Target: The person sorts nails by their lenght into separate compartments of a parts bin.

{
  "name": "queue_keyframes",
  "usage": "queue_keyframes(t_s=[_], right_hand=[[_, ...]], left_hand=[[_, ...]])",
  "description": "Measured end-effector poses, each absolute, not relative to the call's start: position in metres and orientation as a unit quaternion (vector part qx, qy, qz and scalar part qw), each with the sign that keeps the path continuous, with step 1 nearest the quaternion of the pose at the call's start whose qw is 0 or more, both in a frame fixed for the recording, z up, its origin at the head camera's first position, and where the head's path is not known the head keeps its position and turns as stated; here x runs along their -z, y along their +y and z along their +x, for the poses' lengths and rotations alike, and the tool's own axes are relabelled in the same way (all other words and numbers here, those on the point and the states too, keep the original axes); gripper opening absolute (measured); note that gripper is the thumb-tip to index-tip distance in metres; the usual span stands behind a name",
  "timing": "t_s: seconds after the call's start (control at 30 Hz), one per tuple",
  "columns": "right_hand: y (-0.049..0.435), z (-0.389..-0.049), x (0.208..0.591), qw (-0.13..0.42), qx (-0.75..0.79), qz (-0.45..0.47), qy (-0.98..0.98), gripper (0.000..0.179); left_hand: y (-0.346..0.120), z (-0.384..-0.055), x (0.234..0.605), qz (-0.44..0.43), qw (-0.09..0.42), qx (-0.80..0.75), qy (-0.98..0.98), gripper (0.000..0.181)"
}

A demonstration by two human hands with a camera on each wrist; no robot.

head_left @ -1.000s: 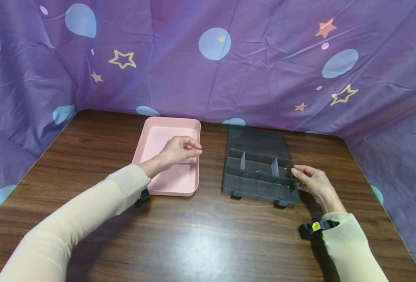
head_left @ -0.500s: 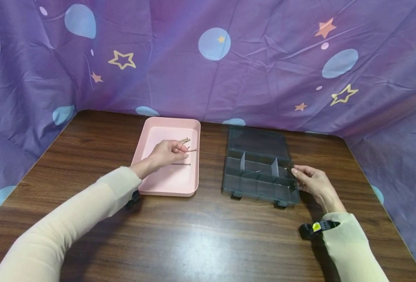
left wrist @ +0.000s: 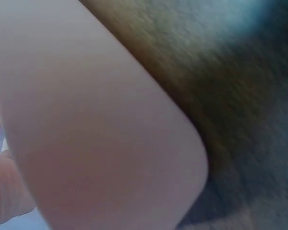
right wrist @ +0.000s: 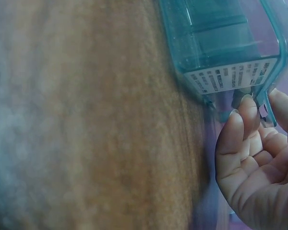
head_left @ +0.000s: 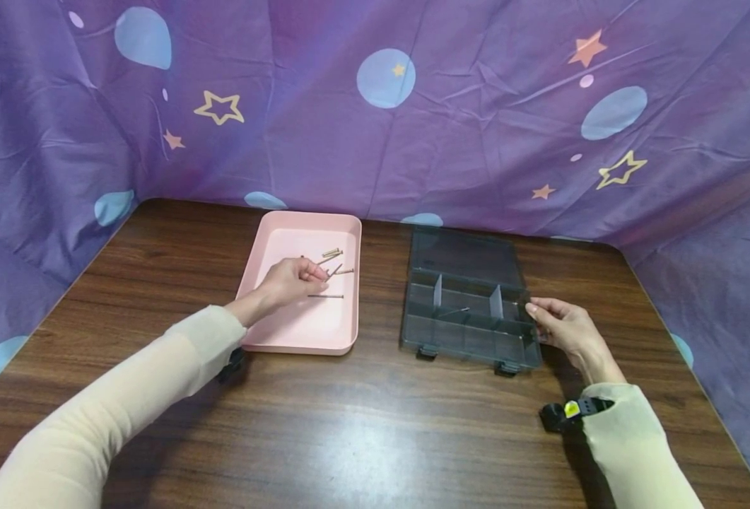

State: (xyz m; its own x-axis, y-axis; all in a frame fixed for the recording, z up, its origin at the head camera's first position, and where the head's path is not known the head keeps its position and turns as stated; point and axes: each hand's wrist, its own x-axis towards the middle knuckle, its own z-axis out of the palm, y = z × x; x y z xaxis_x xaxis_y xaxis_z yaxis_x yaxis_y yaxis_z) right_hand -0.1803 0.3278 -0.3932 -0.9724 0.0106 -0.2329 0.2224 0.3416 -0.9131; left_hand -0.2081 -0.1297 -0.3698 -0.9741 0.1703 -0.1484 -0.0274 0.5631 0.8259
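With fingers point(head_left: 314, 271) bent, holds the left hand point(head_left: 285, 281) low over the pink tray point(head_left: 285, 334), close beside a loose scatter of nails point(head_left: 332, 252). Cannot tell whether grasping one of those nails or merely hovering next to them (too small and crowded at the tips). Has the nails toward the right side of the tray, with a few bunched together, others lying just past the fingertips and a lone nail point(head_left: 331, 296) set crosswise, nearer the front, by the thumb. Pinches the right end of the grey box point(head_left: 470, 332) between thumb and fingers of the right hand point(head_left: 565, 332), gripping just beyond a white label point(right wrist: 235, 76) in the right wrist view. Has the box on the bench point(head_left: 362, 410), well apart from the tray and to its right, with lid point(head_left: 466, 256) laid back toward the purple curtain point(head_left: 476, 141) and latches point(head_left: 426, 352) facing front. Divides the back row with two pale dividers point(head_left: 437, 290) (both upright). Has another nail point(head_left: 456, 311) inside, near the middle wall; cannot tell on which side. Wears cream sleeves point(head_left: 152, 382) and, at the right wrist, a black camera point(head_left: 555, 417). Shows mostly blurred tray in the left wrist view.
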Motion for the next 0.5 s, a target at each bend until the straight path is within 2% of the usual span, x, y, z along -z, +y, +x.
queue_keyframes(t_s=[0.1,0.27,0.5], right_hand=[[0.3279,-0.1801,0.3931,0.092,0.574,0.069,0.81,0.003],[0.328,-0.18,0.3936,0.091,0.582,0.065,0.805,0.009],[0.3292,-0.1808,0.3947,0.092,0.584,0.066,0.804,0.008]], left_hand=[[-0.1321,-0.2083,0.371,0.038,0.103,-0.455,0.884,0.023],[-0.135,-0.2083,0.3737,0.031,0.109,-0.45,0.886,0.022],[-0.1379,-0.2105,0.3777,0.02,0.115,-0.433,0.894,0.021]])
